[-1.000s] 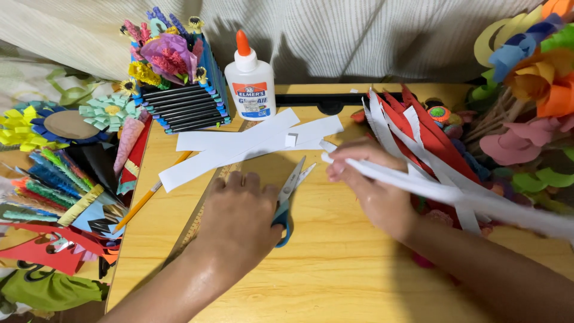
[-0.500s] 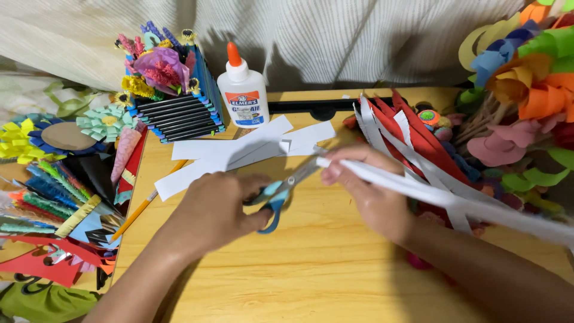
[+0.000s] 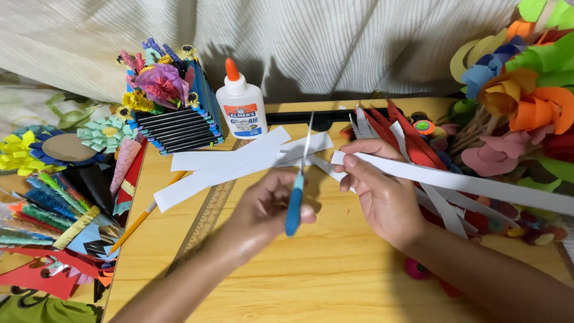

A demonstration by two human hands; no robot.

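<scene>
My left hand (image 3: 263,209) grips blue-handled scissors (image 3: 297,188) above the wooden table (image 3: 335,281), blades pointing away toward the white glue bottle (image 3: 240,105). My right hand (image 3: 379,188) pinches the end of a long white paper strip (image 3: 466,182) that runs off to the right. The scissor blades stand just left of that strip's end. More white paper strips (image 3: 227,164) lie flat on the table beyond the scissors.
A paper-decorated pen holder (image 3: 170,101) stands at the back left. Red and white cut strips (image 3: 406,134) and paper flowers (image 3: 520,101) crowd the right. Colourful paper crafts (image 3: 54,197) fill the left; a ruler (image 3: 206,221) and pencil (image 3: 140,221) lie by my left arm.
My left hand picked the scissors up off the table and raised them upright beside the strip's end. My right hand kept holding the white strip.
</scene>
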